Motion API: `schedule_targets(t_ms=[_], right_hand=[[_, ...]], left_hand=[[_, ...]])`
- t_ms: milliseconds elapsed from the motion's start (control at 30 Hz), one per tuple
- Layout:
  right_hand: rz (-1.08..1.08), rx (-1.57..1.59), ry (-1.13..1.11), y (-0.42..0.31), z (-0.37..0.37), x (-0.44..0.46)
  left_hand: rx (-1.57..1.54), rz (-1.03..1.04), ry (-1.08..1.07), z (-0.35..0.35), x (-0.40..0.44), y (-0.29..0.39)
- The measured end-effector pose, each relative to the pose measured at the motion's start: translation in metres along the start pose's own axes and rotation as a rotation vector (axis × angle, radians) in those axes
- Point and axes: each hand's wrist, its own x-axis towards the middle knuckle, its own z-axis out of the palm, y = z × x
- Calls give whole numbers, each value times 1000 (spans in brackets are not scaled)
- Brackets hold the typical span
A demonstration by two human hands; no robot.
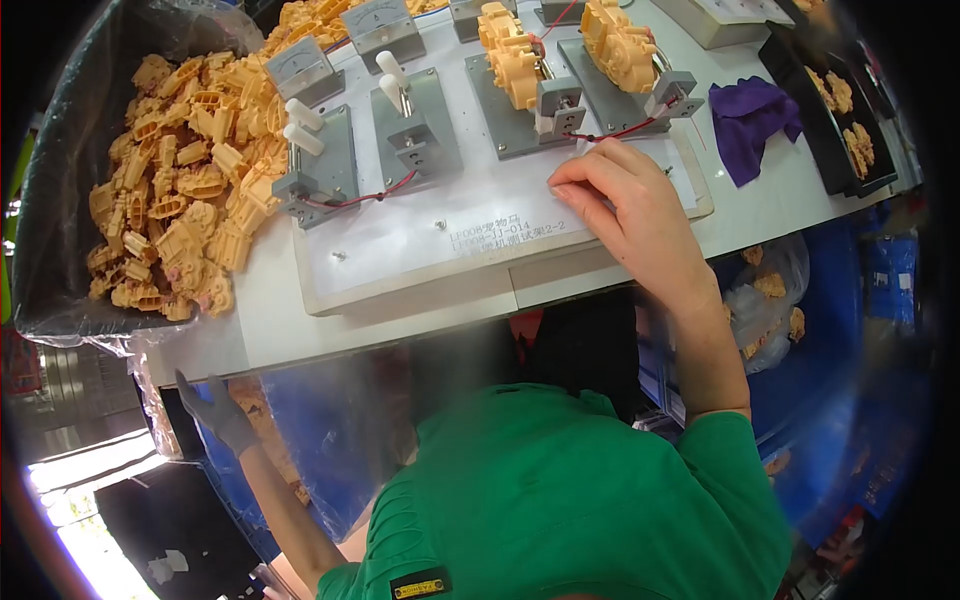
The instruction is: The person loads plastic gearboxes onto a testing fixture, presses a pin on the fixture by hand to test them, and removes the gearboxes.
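My right hand [628, 205] is bare and sits over the front of a white test board [410, 250], just below two metal clamp fixtures. Its thumb and fingers are bent and drawn together; whether anything small is between them is hidden. Each of these fixtures, the inner one [515, 120] and the outer one [610, 90], carries a tan plastic gearbox-like part, the inner part [510, 60] and the outer part [620, 48]. Red wires run beside the fingers. Down at the left, below the table edge, my left hand [218, 415] wears a grey glove, fingers spread, holding nothing visible.
A black bin [55, 200] lined with clear plastic holds many tan parts at left. Two fixtures [325, 160] [415, 130] with white-tipped handles bear no part. Analog meters [380, 28] line the back. A purple cloth [750, 125] and black tray [840, 150] lie right.
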Motion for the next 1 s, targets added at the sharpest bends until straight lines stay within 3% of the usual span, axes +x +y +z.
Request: schedule_targets(t_ms=[33, 167, 233, 333, 400, 1000], right_hand=[[2, -23, 9, 1, 1, 0], [12, -26, 52, 2, 5, 2], [13, -20, 60, 2, 4, 2], [22, -4, 65, 3, 4, 2], [32, -19, 54, 2, 4, 2], [58, -26, 11, 0, 4, 4]], left_hand=[[-179, 40, -13, 10, 8, 35], [-319, 278, -106, 36, -11, 169], [-412, 361, -206, 48, -27, 196], [-545, 240, -304, 66, -50, 207], [-722, 15, -376, 77, -61, 203], [-837, -68, -344, 87, -70, 215]])
